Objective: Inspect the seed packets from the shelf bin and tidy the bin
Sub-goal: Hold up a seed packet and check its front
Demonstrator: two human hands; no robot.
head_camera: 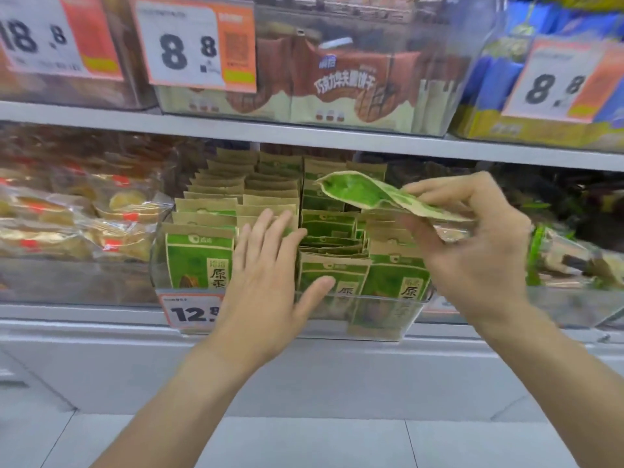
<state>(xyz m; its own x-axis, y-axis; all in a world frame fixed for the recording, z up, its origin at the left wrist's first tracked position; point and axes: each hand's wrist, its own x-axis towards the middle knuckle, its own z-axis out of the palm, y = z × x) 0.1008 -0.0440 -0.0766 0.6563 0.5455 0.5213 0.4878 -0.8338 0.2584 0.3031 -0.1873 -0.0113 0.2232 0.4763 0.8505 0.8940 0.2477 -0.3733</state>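
A clear plastic shelf bin (381,309) on the middle shelf holds several rows of green-and-tan seed packets (199,255) standing upright. My left hand (270,268) is flat, with straight fingers pressing against the packets of the second row. My right hand (472,238) pinches one green seed packet (364,194) by its edge and holds it tilted, nearly flat, above the right rows of the bin. Some packets in the third row lean and lie lower than the others.
A price tag reading 12 (189,312) hangs on the bin front. Bagged snacks (77,214) fill the bin to the left, dark-and-green packs (567,251) the one to the right. Brown biscuit packs (347,86) and price tags (192,45) sit on the shelf above.
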